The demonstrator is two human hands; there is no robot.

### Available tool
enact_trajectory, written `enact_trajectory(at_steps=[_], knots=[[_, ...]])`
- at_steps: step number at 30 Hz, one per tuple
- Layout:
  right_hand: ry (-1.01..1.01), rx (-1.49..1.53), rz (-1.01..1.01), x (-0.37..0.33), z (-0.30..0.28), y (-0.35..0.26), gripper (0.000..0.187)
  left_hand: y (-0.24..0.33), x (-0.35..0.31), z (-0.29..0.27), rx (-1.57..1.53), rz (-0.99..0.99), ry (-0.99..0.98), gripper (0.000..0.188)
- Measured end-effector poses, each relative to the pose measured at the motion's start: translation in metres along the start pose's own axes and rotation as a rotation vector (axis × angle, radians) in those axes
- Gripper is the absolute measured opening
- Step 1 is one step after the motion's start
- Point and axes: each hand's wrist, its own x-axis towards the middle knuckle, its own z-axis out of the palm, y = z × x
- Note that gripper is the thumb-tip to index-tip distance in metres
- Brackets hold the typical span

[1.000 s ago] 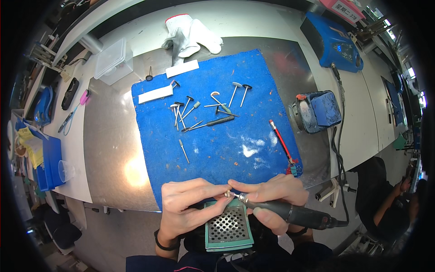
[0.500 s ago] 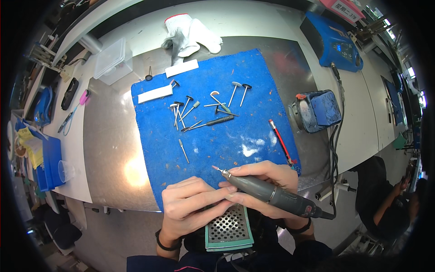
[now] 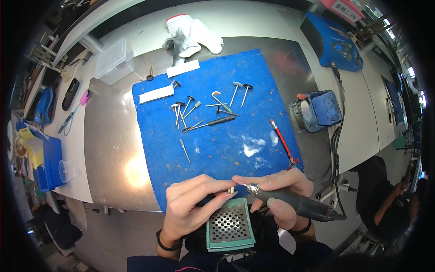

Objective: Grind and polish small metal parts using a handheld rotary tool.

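Grinding seems in hand at six o'clock: I have the left hand (image 3: 195, 199) pinching a small cream piece (image 3: 231, 190), right hand (image 3: 287, 186) fingers round the rotary handpiece (image 3: 312, 208), next calling for steady bit (image 3: 245, 184) contact.

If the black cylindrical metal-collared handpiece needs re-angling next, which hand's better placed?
Probably the right hand: it holds the handpiece around its body. The left hand is occupied, pinching a small irregular cream piece.

Steel sheet (image 3: 111, 131): intense glare, lower left.
Blue cloth (image 3: 217, 149): evenly bright, sharp.
White shelf (image 3: 88, 22): bowed by fisheye distortion.
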Motion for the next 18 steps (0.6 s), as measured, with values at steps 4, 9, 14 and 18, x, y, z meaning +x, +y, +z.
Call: enact_trajectory(at_steps=[4,9,14,18], knots=[[-0.050,-0.018,-0.058,0.0051,0.0048,0.0023,0.026,-0.0007,-0.0003,-0.0001,0.017,0.008,0.014,0.019],[-0.059,-0.178,-0.048,0.0037,0.0014,-0.0013,0.024,-0.0008,-0.0009,-0.0023,0.030,0.007,0.006,0.020],[-0.081,-0.248,-0.030,0.0034,-0.0025,0.0000,0.024,-0.0019,-0.0009,-0.0015,0.025,0.019,0.004,0.020],[-0.052,-0.237,-0.075,0.0050,-0.0003,0.0041,0.025,-0.0029,-0.0018,-0.0017,0.037,0.016,0.002,0.021]])
